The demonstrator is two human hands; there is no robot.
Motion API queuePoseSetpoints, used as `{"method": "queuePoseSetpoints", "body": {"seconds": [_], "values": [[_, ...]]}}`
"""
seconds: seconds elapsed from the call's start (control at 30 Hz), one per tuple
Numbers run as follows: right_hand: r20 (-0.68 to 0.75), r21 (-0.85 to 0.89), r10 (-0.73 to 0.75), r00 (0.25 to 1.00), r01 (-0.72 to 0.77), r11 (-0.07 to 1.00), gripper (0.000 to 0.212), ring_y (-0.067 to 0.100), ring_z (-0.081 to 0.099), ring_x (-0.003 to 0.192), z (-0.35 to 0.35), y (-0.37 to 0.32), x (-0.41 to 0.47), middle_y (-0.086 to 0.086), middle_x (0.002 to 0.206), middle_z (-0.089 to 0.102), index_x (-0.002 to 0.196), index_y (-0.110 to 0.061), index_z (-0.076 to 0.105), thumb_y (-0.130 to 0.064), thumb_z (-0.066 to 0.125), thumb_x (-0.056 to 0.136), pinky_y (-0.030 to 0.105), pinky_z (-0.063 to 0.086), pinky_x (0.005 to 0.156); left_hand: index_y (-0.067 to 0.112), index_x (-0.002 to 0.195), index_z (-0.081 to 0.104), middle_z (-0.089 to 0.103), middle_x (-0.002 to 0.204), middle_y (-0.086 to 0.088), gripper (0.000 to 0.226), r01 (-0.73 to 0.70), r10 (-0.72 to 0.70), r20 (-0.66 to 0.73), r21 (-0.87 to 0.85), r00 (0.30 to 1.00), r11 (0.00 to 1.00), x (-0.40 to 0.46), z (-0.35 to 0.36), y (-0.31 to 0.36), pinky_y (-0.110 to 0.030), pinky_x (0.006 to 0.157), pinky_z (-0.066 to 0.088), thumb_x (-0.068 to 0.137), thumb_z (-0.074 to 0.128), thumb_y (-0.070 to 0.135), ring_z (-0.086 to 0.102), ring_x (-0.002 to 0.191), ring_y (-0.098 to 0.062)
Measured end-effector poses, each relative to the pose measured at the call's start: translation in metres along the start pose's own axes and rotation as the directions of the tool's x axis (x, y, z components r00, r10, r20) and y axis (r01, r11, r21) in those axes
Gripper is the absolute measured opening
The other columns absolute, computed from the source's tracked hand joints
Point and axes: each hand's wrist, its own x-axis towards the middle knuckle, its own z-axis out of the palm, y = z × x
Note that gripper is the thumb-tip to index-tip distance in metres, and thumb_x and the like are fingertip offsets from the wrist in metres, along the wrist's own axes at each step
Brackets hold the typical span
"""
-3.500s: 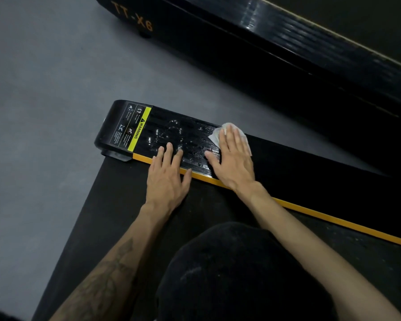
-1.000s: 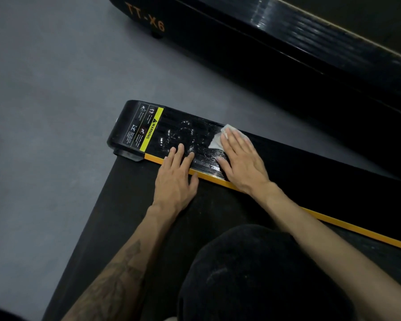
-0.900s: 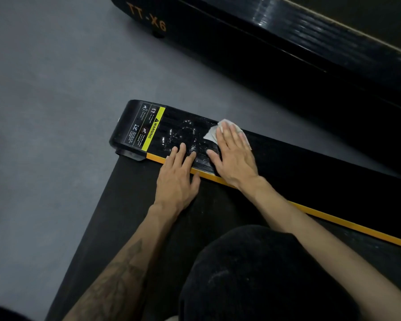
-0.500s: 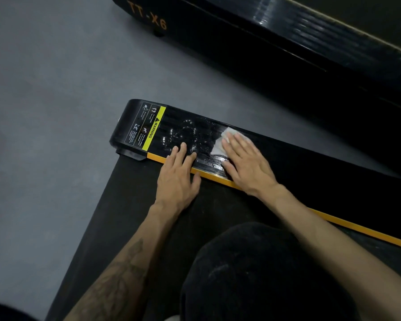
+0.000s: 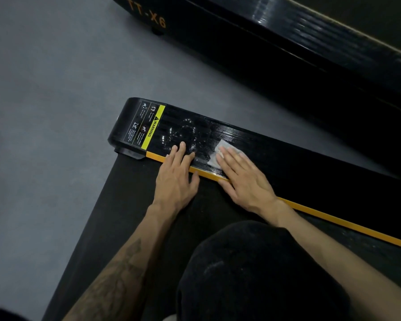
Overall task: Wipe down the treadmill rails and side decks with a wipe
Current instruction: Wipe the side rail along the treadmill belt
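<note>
Two hands lie flat on the treadmill. Right hand (image 5: 245, 179), fingers straight and together, presses a white wipe (image 5: 219, 150) onto the black ribbed side deck (image 5: 287, 156); the wipe shows only at its fingertips, crumpled, its left part uncovered. Left hand (image 5: 175, 181) rests open, fingers slightly spread, its fingertips on the deck just left of the wipe, palm on the belt (image 5: 125, 216). An orange strip (image 5: 333, 220) runs between deck and belt, under both hands. Wet streaks glint on the deck between the wipe and a yellow warning label (image 5: 148, 126) near the deck's end. Grey floor (image 5: 44, 112) lies beyond; a second black machine (image 5: 287, 42) stands well apart.
</note>
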Motion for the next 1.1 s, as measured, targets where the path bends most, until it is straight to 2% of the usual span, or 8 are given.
{"method": "queuePoseSetpoints", "body": {"seconds": [0.17, 0.27, 0.37, 0.5, 0.67, 0.9, 1.0, 1.1], "values": [[-0.018, 0.108, 0.187, 0.982, -0.184, 0.977, 0.079, 0.022, -0.007, 0.159, -0.009, -0.035, 0.041, 0.009, 0.171, -0.004, 0.163, -0.012, 0.006, -0.06, 0.012, 0.1, 0.041, 0.0, 0.13, 0.009, 0.143, 0.053, 0.031, 0.165, -0.014, 0.049, -0.039, 0.039, -0.007, 0.015, 0.999, 0.999, 0.0, -0.002, -0.007, -0.037, 0.126, 0.019, 0.099, 0.061, 0.027, 0.026, 0.155, -0.028], [-0.008, 0.102, 0.108, 0.994, -0.107, 0.989, 0.076, 0.021, -0.009, 0.159, -0.002, -0.051, 0.033, 0.006, 0.171, -0.006, 0.164, -0.015, 0.004, -0.059, 0.017, 0.103, 0.041, -0.001, 0.13, 0.007, 0.145, 0.052, 0.036, 0.163, -0.015, 0.049, -0.067, 0.067, 0.005, 0.038, 0.998, 0.997, 0.002, -0.006, -0.011, -0.033, 0.124, 0.017, 0.1, 0.061, 0.024, 0.032, 0.152, -0.029], [-0.022, 0.062, -0.006, 1.0, 0.007, 0.998, 0.072, 0.019, -0.005, 0.159, 0.008, -0.041, 0.009, 0.003, 0.172, -0.002, 0.164, -0.018, 0.008, -0.054, 0.027, 0.105, 0.041, 0.002, 0.13, 0.008, 0.144, 0.052, 0.044, 0.158, -0.014, 0.048, -0.08, 0.081, -0.014, 0.032, 0.997, 0.996, 0.007, -0.013, -0.016, -0.038, 0.123, 0.028, 0.1, 0.06, 0.025, 0.04, 0.148, -0.028], [-0.035, 0.023, 0.043, 0.998, -0.043, 0.999, 0.071, 0.021, 0.004, 0.159, 0.006, -0.025, 0.004, 0.007, 0.172, 0.01, 0.164, -0.014, 0.017, -0.052, 0.024, 0.104, 0.041, 0.006, 0.13, 0.008, 0.142, 0.055, 0.047, 0.155, -0.013, 0.047, -0.07, 0.072, -0.075, 0.035, 0.995, 0.997, 0.008, -0.017, -0.022, -0.042, 0.123, 0.031, 0.1, 0.062, 0.026, 0.041, 0.146, -0.027], [-0.02, 0.113, 0.194, 0.981, -0.191, 0.975, 0.079, 0.022, -0.01, 0.159, -0.003, -0.052, 0.044, 0.008, 0.171, -0.007, 0.163, -0.013, 0.002, -0.055, 0.035, 0.104, 0.038, -0.007, 0.128, 0.008, 0.144, 0.053, 0.042, 0.158, -0.015, 0.049, -0.038, 0.045, -0.11, 0.067, 0.993, 0.997, 0.007, -0.014, -0.032, -0.049, 0.123, 0.031, 0.1, 0.061, 0.027, 0.035, 0.149, -0.03], [0.027, 0.027, -0.021, 0.999, 0.02, 0.999, 0.081, 0.02, -0.011, 0.159, 0.008, -0.05, 0.008, 0.005, 0.172, -0.008, 0.165, -0.017, 0.003, -0.057, 0.032, 0.101, 0.043, 0.003, 0.13, 0.014, 0.155, 0.041, 0.021, 0.169, -0.012, 0.058, 0.018, -0.015, -0.037, 0.091, 0.999, 0.996, 0.003, -0.01, -0.041, -0.049, 0.128, 0.017, 0.103, 0.054, 0.036, 0.015, 0.157, -0.029], [0.008, -0.011, 0.005, 1.0, -0.005, 1.0, 0.079, 0.021, -0.006, 0.159, 0.008, -0.035, 0.001, 0.007, 0.173, -0.002, 0.165, -0.015, 0.008, -0.053, 0.038, 0.103, 0.042, 0.004, 0.13, 0.017, 0.157, 0.036, 0.016, 0.171, -0.01, 0.059, 0.028, -0.026, -0.025, 0.08, 0.999, 0.996, 0.002, -0.01, -0.042, -0.045, 0.128, 0.011, 0.104, 0.051, 0.039, 0.009, 0.159, -0.028], [-0.018, -0.001, 0.122, 0.992, -0.122, 0.993, 0.082, 0.023, -0.007, 0.159, 0.002, -0.046, 0.023, 0.01, 0.172, -0.004, 0.164, -0.011, 0.006, -0.054, 0.039, 0.103, 0.042, 0.003, 0.13, 0.016, 0.157, 0.037, 0.018, 0.17, -0.011, 0.059, 0.035, -0.034, -0.019, 0.081, 0.999, 0.996, 0.003, -0.01, -0.042, -0.046, 0.129, 0.012, 0.104, 0.051, 0.039, 0.01, 0.158, -0.028]]}}
